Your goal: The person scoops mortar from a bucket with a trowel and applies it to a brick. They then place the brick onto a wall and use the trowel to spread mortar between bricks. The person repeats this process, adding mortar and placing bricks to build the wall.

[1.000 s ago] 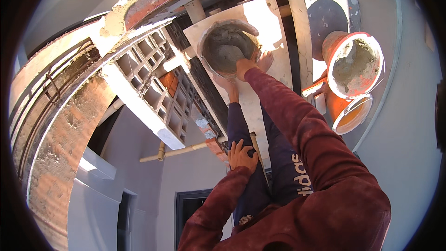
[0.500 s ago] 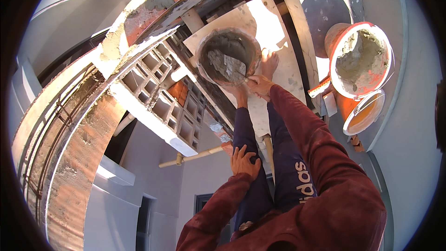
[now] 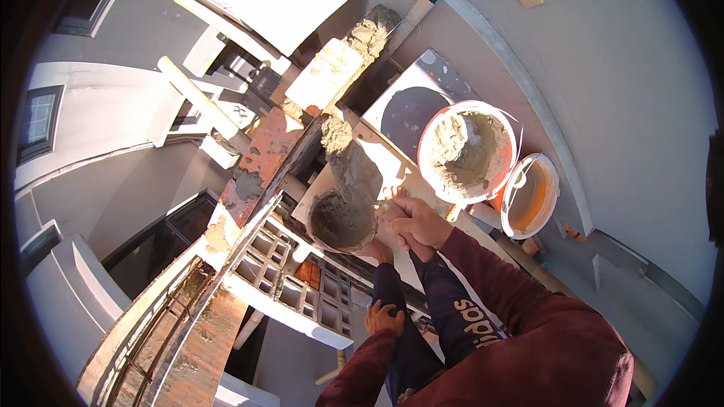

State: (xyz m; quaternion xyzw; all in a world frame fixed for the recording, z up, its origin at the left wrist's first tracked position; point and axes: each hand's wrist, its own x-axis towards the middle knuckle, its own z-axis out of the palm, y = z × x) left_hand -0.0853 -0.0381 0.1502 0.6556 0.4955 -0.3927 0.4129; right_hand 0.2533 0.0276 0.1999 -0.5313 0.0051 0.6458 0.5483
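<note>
My right hand (image 3: 416, 220) is closed round the handle of a trowel (image 3: 357, 173), whose blade looks coated with grey mortar. The blade is raised over the far rim of a round mortar bucket (image 3: 342, 238), beside my bare feet. A lump of wet mortar (image 3: 336, 134) shows just past the blade, by the edge of the wall; I cannot tell whether they touch. Most of the handle is hidden by my fingers. My left hand (image 3: 383, 319) lies on my left knee with its fingers spread, holding nothing.
A large bucket of mortar (image 3: 434, 162) and a bucket with an orange inside (image 3: 553, 188) stand at right. A pale block (image 3: 326, 74) sits on the wall, with mortar (image 3: 375, 32) beyond it. Hollow bricks (image 3: 290, 295) are at left, above a drop.
The trowel has come up out of the mortar bucket with mortar on it, toward the wall. My view has swung toward the wall's far end. My left hand stays on the knee.
</note>
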